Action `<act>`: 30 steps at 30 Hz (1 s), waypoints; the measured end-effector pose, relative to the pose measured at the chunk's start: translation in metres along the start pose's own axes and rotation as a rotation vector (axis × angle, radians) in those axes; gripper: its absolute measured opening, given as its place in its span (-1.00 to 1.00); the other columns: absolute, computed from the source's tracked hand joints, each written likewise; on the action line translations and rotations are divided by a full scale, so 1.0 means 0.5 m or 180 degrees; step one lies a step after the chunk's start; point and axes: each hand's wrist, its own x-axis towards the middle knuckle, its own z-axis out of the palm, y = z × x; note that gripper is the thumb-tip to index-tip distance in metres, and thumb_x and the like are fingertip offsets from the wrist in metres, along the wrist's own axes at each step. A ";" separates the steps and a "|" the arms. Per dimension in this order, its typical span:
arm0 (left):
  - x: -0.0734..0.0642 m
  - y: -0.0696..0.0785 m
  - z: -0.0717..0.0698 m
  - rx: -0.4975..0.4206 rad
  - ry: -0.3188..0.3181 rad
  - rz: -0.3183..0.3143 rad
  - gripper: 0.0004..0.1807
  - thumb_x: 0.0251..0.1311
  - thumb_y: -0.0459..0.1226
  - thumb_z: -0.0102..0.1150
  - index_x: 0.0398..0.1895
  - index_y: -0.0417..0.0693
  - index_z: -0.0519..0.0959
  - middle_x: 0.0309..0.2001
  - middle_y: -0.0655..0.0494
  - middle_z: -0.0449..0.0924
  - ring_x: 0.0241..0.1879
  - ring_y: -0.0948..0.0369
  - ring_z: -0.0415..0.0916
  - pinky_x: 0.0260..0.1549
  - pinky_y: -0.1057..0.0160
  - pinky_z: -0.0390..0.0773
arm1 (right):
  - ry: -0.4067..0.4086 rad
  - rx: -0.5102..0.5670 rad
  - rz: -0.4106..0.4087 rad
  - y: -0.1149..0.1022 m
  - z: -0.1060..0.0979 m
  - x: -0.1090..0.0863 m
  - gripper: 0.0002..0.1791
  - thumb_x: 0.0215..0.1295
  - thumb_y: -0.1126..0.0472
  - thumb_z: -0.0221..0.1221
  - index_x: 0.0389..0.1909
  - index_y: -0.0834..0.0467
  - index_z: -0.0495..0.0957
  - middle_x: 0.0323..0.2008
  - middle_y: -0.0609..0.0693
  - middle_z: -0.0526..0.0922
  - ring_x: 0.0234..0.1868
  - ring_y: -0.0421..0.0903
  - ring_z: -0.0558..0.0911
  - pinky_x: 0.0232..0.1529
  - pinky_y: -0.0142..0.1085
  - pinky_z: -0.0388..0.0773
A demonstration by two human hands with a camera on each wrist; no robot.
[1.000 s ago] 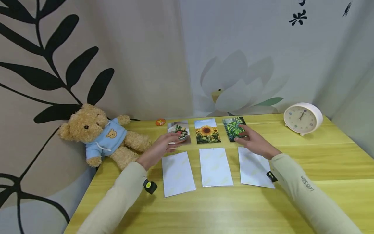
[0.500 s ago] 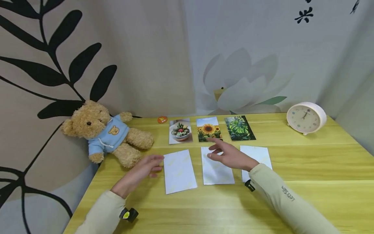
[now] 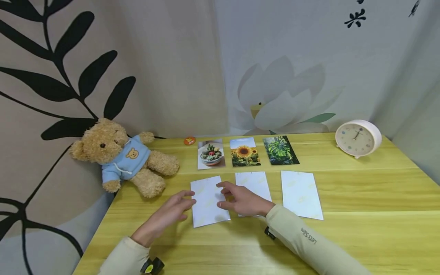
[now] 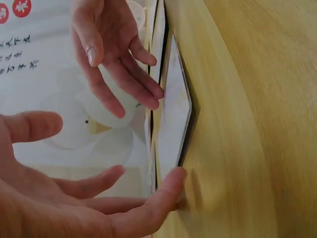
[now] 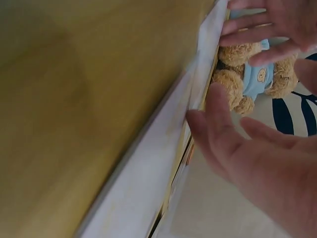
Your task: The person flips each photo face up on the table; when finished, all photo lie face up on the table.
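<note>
White, faintly patterned rectangular card (image 3: 207, 212) at the L end of the front row lies flat on the yellow wood-grain table (image 3: 213, 248), slightly askew, btwn the person's two hands. L hand (image 3: 166, 215) is at its L edge: fingers spread & only loosely bent, thumb apart, gripping nothing; fingertips overlap the card's L margin in the head view, & in the L wrist view one fingertip sits right by a card corner. Can't tell if it's touching. R hand (image 3: 245, 200) comes in from the opp. side, fingers also parted & loosely bent w/ nothing pinched; index & thumb tips show over the card's R edge, contact again unclear. Same R hand covers part of the middle white rectangular card (image 3: 256, 179), next in the row. Third white rectangular card (image 3: 301, 194) is further R, well apart from the fingers. Behind, a row of 3 photo cards: cactus-bowl photo card (image 3: 211, 154), sunflower photo card (image 3: 245, 152), dark green leaf photo card (image 3: 280, 150). Tan plush bear w/ lt. blue hoodie (image 3: 127, 158) leans at the table's L side; small round orange sticker (image 3: 189, 141) nr back edge; round white clock (image 3: 358, 139) back R.
</note>
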 end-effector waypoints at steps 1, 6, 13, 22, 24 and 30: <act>0.002 -0.002 0.001 -0.0036 0.0034 0.0001 -0.38 0.50 -0.12 -0.07 0.48 -0.28 0.20 0.42 -0.36 0.28 0.39 -0.25 0.29 0.24 -0.14 0.50 | 0.0007 -0.0070 0.0001 -0.001 0.003 0.001 -0.29 0.46 -0.01 0.15 0.51 0.14 0.19 0.37 0.24 0.46 0.33 0.10 0.52 0.32 0.03 0.47; 0.011 -0.013 -0.004 -0.0216 0.0201 0.0020 -0.39 0.48 -0.16 -0.07 0.48 -0.27 0.20 0.42 -0.36 0.26 0.37 -0.23 0.33 0.20 -0.06 0.56 | 0.0017 -0.0531 -0.0082 -0.007 0.015 0.005 -0.23 0.41 -0.03 0.19 0.53 0.14 0.18 0.33 0.21 0.52 0.21 0.08 0.58 0.29 -0.02 0.46; 0.020 -0.012 -0.014 -0.0288 0.0188 0.0258 -0.42 0.50 -0.19 -0.08 0.47 -0.30 0.19 0.44 -0.28 0.26 0.30 -0.10 0.40 0.23 -0.02 0.53 | 0.0158 -0.1238 -0.0270 -0.020 0.028 0.007 -0.23 0.40 0.01 0.21 0.55 0.04 0.18 -0.33 0.19 0.72 -0.21 -0.03 0.64 0.13 -0.09 0.53; 0.037 0.002 -0.019 -0.0553 0.0227 0.0602 -0.44 0.49 -0.35 -0.07 0.49 -0.28 0.14 0.40 -0.25 0.29 0.25 0.05 0.50 0.22 0.07 0.56 | 0.0400 -0.1301 -0.0018 -0.062 0.037 0.021 -0.27 0.45 -0.17 0.09 0.57 -0.13 0.13 0.02 0.14 0.63 -0.19 -0.13 0.57 -0.16 -0.22 0.55; 0.041 0.004 -0.015 -0.0600 0.0244 0.0638 -0.43 0.47 -0.37 -0.04 0.49 -0.26 0.15 0.39 -0.24 0.31 0.25 0.07 0.51 0.20 0.11 0.57 | 0.0430 -0.1250 0.0006 -0.066 0.037 0.022 -0.28 0.46 -0.20 0.06 0.57 -0.19 0.11 0.00 0.14 0.63 -0.23 -0.15 0.54 -0.23 -0.25 0.51; 0.049 0.005 -0.003 -0.0627 0.0273 0.0623 -0.41 0.42 -0.39 0.06 0.48 -0.17 0.20 0.39 -0.18 0.33 0.30 0.04 0.44 0.16 0.23 0.57 | 0.0543 -0.1164 -0.0065 -0.065 0.040 0.025 -0.29 0.47 -0.20 0.02 0.58 -0.21 0.10 -0.07 0.16 0.63 -0.25 -0.13 0.52 -0.30 -0.26 0.47</act>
